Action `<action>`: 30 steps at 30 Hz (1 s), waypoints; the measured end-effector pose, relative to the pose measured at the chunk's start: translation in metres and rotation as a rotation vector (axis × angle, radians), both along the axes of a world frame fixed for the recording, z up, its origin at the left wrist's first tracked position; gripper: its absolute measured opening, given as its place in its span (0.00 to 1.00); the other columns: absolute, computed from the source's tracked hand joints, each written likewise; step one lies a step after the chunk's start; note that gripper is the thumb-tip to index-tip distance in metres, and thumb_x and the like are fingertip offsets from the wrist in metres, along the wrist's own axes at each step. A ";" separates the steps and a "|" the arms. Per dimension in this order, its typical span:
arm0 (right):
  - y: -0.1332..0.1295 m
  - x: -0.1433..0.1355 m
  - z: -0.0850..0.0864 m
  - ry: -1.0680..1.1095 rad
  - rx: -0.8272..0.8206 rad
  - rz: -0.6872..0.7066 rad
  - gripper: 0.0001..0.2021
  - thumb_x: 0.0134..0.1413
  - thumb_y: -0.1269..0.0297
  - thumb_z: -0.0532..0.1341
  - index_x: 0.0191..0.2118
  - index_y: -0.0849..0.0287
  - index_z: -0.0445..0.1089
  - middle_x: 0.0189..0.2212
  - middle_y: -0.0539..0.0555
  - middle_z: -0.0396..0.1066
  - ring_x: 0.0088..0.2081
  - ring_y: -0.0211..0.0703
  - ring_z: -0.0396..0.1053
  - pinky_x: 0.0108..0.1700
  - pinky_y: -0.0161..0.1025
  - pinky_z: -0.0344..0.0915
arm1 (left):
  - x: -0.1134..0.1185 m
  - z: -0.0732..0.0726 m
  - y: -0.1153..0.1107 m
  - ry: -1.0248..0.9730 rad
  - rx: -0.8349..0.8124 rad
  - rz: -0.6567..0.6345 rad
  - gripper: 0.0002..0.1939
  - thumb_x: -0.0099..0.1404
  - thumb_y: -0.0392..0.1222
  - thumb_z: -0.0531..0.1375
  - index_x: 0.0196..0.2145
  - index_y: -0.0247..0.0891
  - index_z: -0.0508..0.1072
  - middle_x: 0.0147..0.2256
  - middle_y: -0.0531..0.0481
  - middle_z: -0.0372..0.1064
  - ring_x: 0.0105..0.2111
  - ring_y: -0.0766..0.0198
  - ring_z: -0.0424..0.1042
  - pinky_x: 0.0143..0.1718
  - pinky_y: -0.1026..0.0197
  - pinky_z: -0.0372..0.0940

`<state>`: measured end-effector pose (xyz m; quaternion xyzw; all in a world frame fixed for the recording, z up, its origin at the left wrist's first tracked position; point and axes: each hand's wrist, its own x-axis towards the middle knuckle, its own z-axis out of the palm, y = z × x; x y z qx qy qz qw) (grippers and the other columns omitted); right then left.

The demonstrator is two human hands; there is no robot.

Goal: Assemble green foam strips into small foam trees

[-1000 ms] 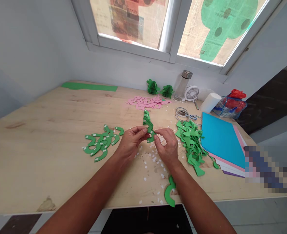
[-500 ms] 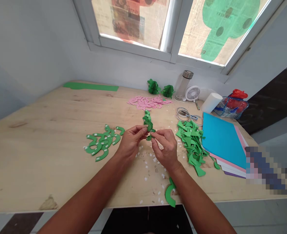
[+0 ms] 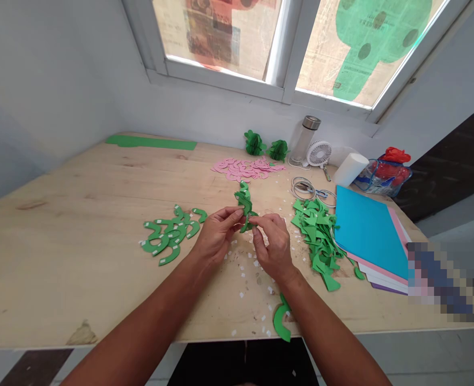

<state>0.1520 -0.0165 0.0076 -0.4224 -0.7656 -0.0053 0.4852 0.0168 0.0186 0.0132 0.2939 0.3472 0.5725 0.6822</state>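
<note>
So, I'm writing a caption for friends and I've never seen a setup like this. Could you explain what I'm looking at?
There's no machine here: these are a person's own bare hands, seen by a camera worn on the head, looking forward and down.

The left hand grips a curled green paper piece. The right hand has its fingertips at the piece's near end; whether they pinch it is hard to tell.

On the wooden table, curved green cutouts with white squares lie to the left, pink paper cutouts beyond the hands, and green paper scraps to the right, beside a blue sheet. Farther back stand a lidded bottle and a small white fan.
</note>
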 end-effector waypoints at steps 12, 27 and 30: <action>0.001 0.000 0.001 -0.001 0.007 -0.216 0.03 0.54 0.71 0.59 0.32 0.57 0.70 0.28 0.53 0.72 0.35 0.45 0.64 0.39 0.44 0.58 | 0.007 0.005 -0.007 0.026 -0.018 -0.033 0.13 0.39 0.41 0.73 0.23 0.35 0.76 0.22 0.53 0.70 0.25 0.68 0.67 0.32 0.63 0.60; 0.000 0.000 0.000 -0.042 0.074 -0.236 0.05 0.54 0.71 0.60 0.34 0.56 0.73 0.29 0.53 0.68 0.35 0.45 0.62 0.38 0.44 0.56 | 0.008 -0.002 -0.007 0.002 0.027 -0.120 0.10 0.45 0.40 0.71 0.25 0.34 0.76 0.23 0.52 0.68 0.26 0.69 0.64 0.30 0.65 0.60; 0.000 0.000 0.000 -0.033 0.073 -0.241 0.05 0.55 0.71 0.59 0.34 0.56 0.73 0.29 0.54 0.69 0.35 0.45 0.63 0.38 0.44 0.57 | 0.008 -0.002 -0.007 -0.035 0.002 -0.137 0.10 0.45 0.40 0.71 0.25 0.34 0.76 0.24 0.51 0.69 0.26 0.68 0.66 0.32 0.65 0.62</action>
